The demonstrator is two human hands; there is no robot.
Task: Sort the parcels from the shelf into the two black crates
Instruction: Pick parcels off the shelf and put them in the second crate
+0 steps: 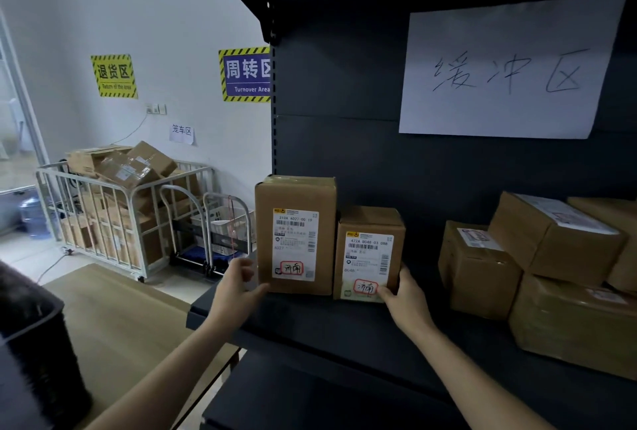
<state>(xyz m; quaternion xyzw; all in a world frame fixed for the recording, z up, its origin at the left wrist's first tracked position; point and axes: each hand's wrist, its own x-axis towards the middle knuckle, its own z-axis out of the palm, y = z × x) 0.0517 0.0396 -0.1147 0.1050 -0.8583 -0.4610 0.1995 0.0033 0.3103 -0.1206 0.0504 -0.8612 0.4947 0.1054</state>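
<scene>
Dark metal shelf [310,322] fills the right of the head view, with a white wall [138,16] to its left. On the shelf, the left hand [238,285] grips the lower left corner of a tall box [296,198], thumb on the labelled front and blurred fingers round the side. The right hand [403,295] grips the lower right corner of a short box [370,222], thumb on the label and fingers curled behind the side. Both boxes stand upright on the shelf between the two hands, touching each other. Right of the right hand, well apart from it, more boxes [551,243] lie stacked on the same shelf. Above that hand, a paper sign [510,67] with handwritten characters hangs on the shelf's back panel. Below and left of the left hand, a black crate [44,353] shows at the frame's edge. Beyond the left hand, a cage cart [113,212] heaped with cartons stands by the wall, with two trolleys [213,233] just beside it.
</scene>
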